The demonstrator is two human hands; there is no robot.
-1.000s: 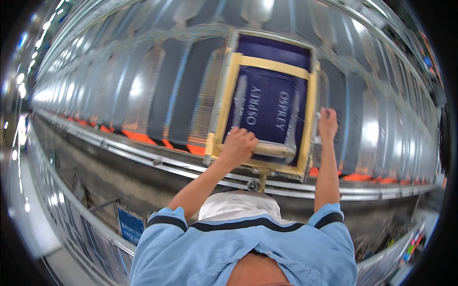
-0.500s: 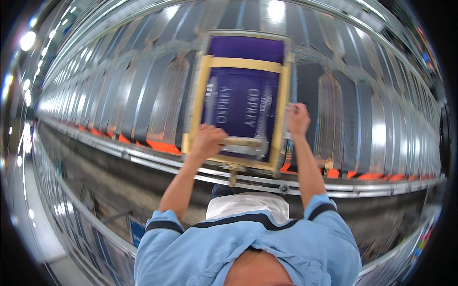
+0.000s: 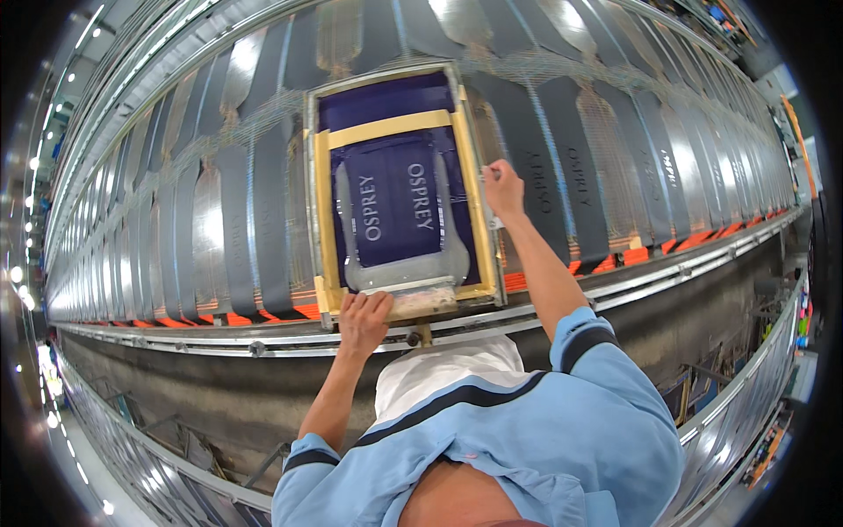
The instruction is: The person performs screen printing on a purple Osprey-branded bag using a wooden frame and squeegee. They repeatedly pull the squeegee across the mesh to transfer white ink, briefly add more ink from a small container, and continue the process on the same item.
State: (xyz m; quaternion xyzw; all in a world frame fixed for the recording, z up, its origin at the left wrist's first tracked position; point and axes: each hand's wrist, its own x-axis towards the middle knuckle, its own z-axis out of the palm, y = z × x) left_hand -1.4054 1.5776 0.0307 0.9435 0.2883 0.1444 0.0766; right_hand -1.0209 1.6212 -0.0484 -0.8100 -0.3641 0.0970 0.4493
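Observation:
A screen-printing frame with purple mesh and yellow tape along its inner sides lies over dark grey cut fabric pieces. At its near end a squeegee with a pale, stained handle rests across the mesh. My left hand is closed over the squeegee's left part, its fingertips on top. Pale lettering and a greyish wet band show on the mesh beyond it. Beside the frame's right edge my right hand is closed, gripping the side of the frame; the fingertips are partly hidden.
A long printing table carries rows of similar grey pieces to both sides, with orange strips under their near ends. A metal rail runs along the table's near edge, close to my waist. Another metal-edged table stands behind me.
The squeegee has come toward me, to the near end of the frame, with my left hand on it. My right hand stays at the frame's right side. The whole view has turned somewhat.

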